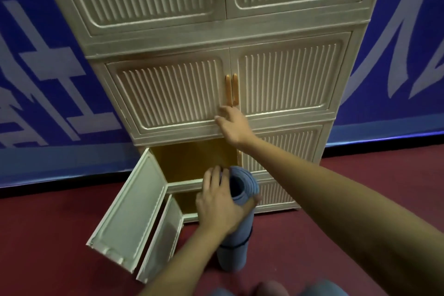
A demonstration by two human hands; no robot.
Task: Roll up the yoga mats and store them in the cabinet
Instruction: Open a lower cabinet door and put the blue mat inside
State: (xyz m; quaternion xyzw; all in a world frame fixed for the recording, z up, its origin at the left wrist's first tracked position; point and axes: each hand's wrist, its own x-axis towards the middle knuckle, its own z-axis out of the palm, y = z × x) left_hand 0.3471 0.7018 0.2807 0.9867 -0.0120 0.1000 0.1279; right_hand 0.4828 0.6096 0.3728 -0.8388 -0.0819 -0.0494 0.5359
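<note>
Blue wall banner with pale lettering (48,79) behind everything, down to the dark red floor (60,235). Tall cream plastic cabinet with ribbed door panels (168,31) upright against that banner, stacked in tiers, each with paired doors. Middle tier closed, two slim orange-brown handles (231,89) side by side at its centre seam. Lower left cream doors (129,214) swung out wide over the floor, two of them, one above the other, with yellowish compartments (192,161) exposed behind; lower right doors closed. Rolled blue-grey yoga mat (236,230) upright on the floor, just before the open lower compartments, bound by a thin dark strap (237,244) near mid-height, spiral end up. Left hand (217,204) wrapped round the top of the roll, fingers curled over its rim, gripping it. Right hand (230,125) extended to the middle tier's lower edge just under the handles, fingers straight and spread, nothing in its grasp; contact with the door unclear.
</note>
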